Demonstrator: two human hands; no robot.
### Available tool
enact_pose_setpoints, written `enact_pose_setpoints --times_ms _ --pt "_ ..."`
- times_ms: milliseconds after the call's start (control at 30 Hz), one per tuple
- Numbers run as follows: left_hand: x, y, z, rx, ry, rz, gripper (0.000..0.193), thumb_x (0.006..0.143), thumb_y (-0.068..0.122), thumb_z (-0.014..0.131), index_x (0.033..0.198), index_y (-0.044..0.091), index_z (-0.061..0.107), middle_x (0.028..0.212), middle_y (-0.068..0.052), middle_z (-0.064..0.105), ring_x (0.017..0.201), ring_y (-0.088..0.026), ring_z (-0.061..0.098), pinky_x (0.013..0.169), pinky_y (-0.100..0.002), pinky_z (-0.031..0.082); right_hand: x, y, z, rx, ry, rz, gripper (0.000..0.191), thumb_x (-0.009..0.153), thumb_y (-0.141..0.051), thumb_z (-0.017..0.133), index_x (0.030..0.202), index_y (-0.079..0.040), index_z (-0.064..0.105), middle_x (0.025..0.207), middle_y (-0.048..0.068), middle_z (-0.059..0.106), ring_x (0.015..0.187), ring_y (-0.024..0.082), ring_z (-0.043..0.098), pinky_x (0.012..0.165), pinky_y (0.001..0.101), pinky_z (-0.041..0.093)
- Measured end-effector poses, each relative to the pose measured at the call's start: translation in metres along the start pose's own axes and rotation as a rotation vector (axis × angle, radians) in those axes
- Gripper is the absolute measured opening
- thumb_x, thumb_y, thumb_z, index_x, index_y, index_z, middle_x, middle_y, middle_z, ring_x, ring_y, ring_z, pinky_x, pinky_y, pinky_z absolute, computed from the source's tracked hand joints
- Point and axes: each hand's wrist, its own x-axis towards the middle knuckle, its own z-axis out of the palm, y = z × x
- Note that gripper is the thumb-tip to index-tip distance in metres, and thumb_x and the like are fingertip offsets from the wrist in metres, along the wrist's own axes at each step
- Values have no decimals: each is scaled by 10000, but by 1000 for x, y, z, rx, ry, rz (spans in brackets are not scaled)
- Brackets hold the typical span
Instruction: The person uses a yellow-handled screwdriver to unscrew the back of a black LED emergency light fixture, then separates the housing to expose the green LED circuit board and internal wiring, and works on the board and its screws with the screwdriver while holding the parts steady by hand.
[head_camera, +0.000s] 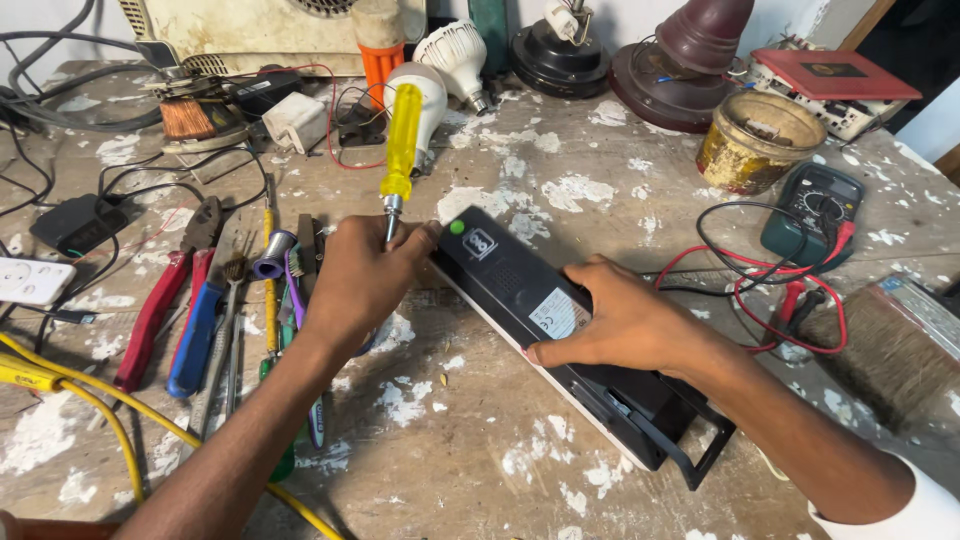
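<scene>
A long black box-shaped device (520, 290) with a green button at its near-left end lies diagonally on the paint-spattered workbench (470, 440). My left hand (365, 285) grips a yellow-handled screwdriver (402, 140), handle up, its shaft going down at the device's left end. The tip is hidden behind my fingers. My right hand (625, 322) rests flat on the middle of the device, fingers over a white label.
Red and blue pliers (160, 310) and other hand tools lie at the left beside a yellow cable (100, 420). A green multimeter (815, 212) with red and black leads, a rusty tin (757, 140) and a brush (885, 350) sit at the right. Bulbs (455, 55) stand behind.
</scene>
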Motion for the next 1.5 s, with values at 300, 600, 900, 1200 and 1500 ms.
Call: enact_pose_setpoints --times_ms 300,600,900,1200,1500 --pt "-3 13 -9 147 -24 159 350 921 381 683 1054 79 800 562 -142 605 518 -176 577 545 -407 487 9 24 12 -118 104 -143 919 558 -505 944 1205 54 608 1205 220 617 1123 320 611 964 374 478" --pt "-17 22 2 67 -119 531 518 1084 329 508 838 -101 657 1106 -235 670 879 -343 688 816 -420 518 5 6 1 47 294 -323 836 749 -483 828 1328 58 563 1234 161 599 1077 240 621 820 370 536" --pt "-31 29 8 409 100 738 254 936 127 667 1155 3 637 1228 -185 658 881 -351 710 706 -430 583 5 -23 -5 1120 238 -427 366 959 -265 707 1152 41 651 1021 120 722 879 182 707 775 316 602" --pt "-35 32 0 504 194 968 380 948 203 736 1275 36 635 825 -84 590 661 -245 653 532 -398 516 9 -11 -7 1261 259 -404 298 1004 -287 675 1104 -8 643 1011 96 708 798 211 695 658 328 564" --pt "-32 25 -3 568 83 959 445 861 47 655 1305 68 631 911 -98 631 695 -276 691 572 -404 560 7 -13 -5 1242 326 -368 277 1041 -265 662 1061 8 617 948 106 693 793 204 712 702 344 596"
